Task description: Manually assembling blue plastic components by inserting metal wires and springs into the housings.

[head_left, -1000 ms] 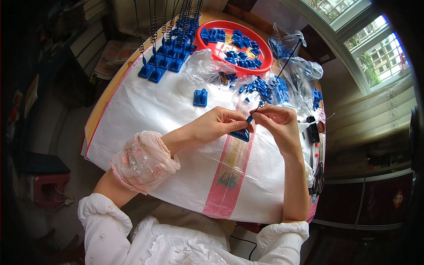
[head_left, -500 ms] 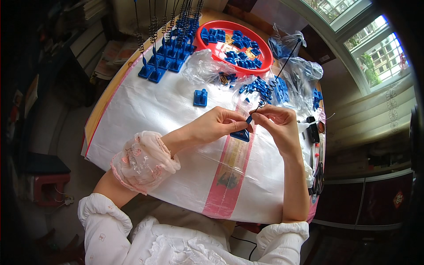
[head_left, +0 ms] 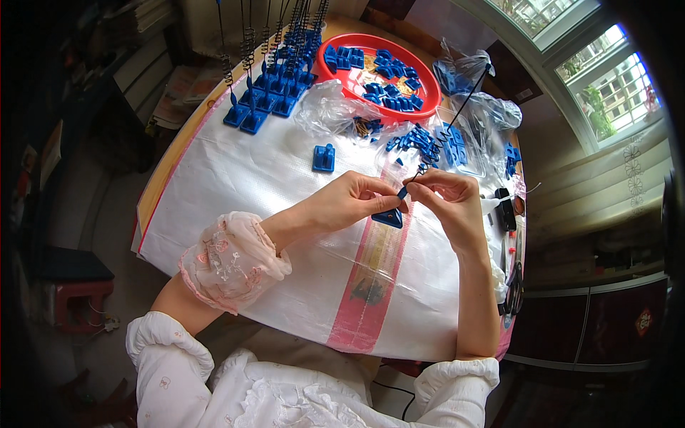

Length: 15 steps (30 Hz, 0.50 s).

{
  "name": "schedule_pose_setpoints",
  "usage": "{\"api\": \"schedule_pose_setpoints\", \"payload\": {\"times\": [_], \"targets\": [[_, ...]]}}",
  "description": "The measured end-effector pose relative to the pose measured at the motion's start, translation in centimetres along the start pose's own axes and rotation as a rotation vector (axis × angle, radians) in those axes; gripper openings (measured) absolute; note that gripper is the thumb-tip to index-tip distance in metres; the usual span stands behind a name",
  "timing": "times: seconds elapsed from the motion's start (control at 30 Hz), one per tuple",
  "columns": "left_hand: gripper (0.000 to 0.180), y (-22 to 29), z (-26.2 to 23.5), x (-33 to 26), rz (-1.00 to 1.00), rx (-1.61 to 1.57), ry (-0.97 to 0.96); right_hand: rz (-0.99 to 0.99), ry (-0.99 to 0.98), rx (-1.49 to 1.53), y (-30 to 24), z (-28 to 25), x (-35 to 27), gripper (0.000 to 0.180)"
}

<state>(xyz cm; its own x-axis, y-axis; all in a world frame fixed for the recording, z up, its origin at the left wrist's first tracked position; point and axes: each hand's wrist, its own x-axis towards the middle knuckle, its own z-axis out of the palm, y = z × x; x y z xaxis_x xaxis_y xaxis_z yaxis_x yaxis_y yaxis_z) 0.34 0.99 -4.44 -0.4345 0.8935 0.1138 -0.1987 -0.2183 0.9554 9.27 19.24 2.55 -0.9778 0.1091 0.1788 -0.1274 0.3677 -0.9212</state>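
Over the white sheet, my left hand [head_left: 357, 198] is closed on a blue plastic base [head_left: 387, 218], thumb and fingers gripping its narrow upper part. My right hand [head_left: 448, 196] pinches the place where a black coiled spring rod [head_left: 432, 158] meets that base. The rod slants up and away to the right, with a small dark tip. Left of the hands, a single blue base [head_left: 324, 158] lies on the sheet. Beyond the hands is a pile of small blue parts [head_left: 417, 144]. My fingers hide the joint between rod and base.
At the back left stand several blue bases with upright spring rods [head_left: 275, 85]. A red round tray [head_left: 429, 78] holds blue parts. Clear plastic bags [head_left: 328, 107] lie nearby. Small brown screw-like pieces [head_left: 367, 127] sit before the tray. Along the right edge are scissors [head_left: 514, 289] and a white-nozzled bottle [head_left: 491, 204].
The rod's far tip has shifted very slightly to the right. Both hands keep nearly the same place and grip.
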Motion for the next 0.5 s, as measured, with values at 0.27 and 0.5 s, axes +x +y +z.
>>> {"api": "schedule_pose_setpoints", "payload": {"times": [0.27, 0.5], "targets": [[0.026, -0.02, 0.05, 0.07, 0.003, -0.003, 0.018, -0.002, -0.003, 0.007, 0.05, -0.11, 0.01, 0.010], [0.022, 0.17, 0.11, 0.06, 0.078, 0.001, 0.029, -0.011, -0.012, -0.005, -0.24, -0.22, 0.01, 0.008]]}}
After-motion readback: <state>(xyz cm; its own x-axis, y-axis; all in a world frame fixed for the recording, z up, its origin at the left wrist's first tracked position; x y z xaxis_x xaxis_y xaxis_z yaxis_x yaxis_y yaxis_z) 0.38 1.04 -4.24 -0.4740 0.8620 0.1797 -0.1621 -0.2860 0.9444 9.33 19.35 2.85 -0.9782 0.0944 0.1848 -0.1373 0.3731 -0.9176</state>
